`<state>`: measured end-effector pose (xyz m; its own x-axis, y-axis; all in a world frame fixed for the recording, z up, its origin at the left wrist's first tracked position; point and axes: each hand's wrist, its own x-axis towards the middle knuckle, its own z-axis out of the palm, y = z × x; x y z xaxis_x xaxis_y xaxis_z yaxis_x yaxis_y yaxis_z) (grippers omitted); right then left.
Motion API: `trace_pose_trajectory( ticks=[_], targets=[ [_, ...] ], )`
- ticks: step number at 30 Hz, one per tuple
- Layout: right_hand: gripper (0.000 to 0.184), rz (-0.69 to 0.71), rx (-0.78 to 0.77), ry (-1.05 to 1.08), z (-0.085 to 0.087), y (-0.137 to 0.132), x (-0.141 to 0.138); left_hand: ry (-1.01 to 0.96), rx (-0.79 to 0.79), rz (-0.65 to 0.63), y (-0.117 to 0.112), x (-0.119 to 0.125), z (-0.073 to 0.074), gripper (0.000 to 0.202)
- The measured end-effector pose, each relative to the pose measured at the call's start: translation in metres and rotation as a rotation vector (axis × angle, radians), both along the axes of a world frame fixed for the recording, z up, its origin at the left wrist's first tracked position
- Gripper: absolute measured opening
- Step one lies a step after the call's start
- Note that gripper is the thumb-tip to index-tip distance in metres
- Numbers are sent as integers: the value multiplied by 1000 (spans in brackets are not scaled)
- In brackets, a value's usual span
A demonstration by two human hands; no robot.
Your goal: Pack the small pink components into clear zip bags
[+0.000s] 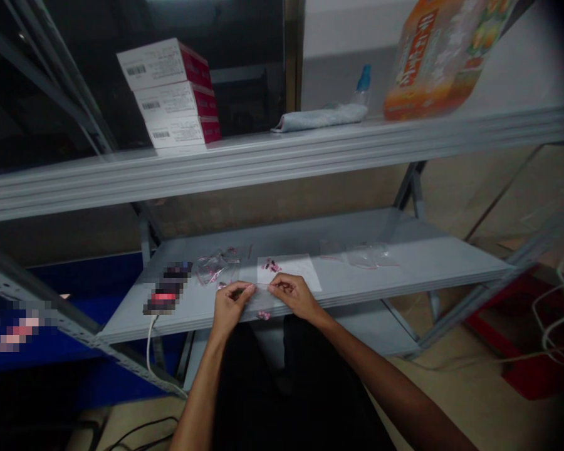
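Note:
Between my two hands hangs a small clear plastic bag (263, 303) with several small pink pieces at its bottom. My left hand (232, 302) pinches the bag's upper left edge, and my right hand (295, 294) pinches its upper right edge. The bag is in front of the grey shelf's edge, above my lap. Just behind my hands lies a white sheet of paper (305, 268) bearing a little heap of pink and dark pieces (272, 266). Left of the paper are clear bags (216, 266) with pink pieces in them. What exactly the pieces are is too small to tell.
More clear bags (373, 255) lie right of the paper. A blurred-out device (168, 288) with a white cable rests at the left. On the upper shelf (244, 156) stand stacked boxes (169, 94), a folded cloth (322, 118), a blue-capped bottle (364, 84) and an orange package (435, 69).

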<state>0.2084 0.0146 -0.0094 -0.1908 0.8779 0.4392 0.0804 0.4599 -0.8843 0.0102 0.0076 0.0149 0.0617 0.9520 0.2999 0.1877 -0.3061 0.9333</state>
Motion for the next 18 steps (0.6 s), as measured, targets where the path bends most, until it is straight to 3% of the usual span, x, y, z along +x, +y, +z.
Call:
trace_pose_trajectory(
  ticks=[4,9,13,18],
  targets=[
    [30,14,-5,51,0,1,1,44,26,8,6,0,-1,22],
    [30,37,-78,122,-2,5,0,178,124,285,49,-32,21,30],
    [27,41,-115,142,-8,10,2,671,82,409,76,-64,43,43],
    [23,38,-115,114,-12,11,1,1107,210,723,45,-88,36,75]
  ],
)
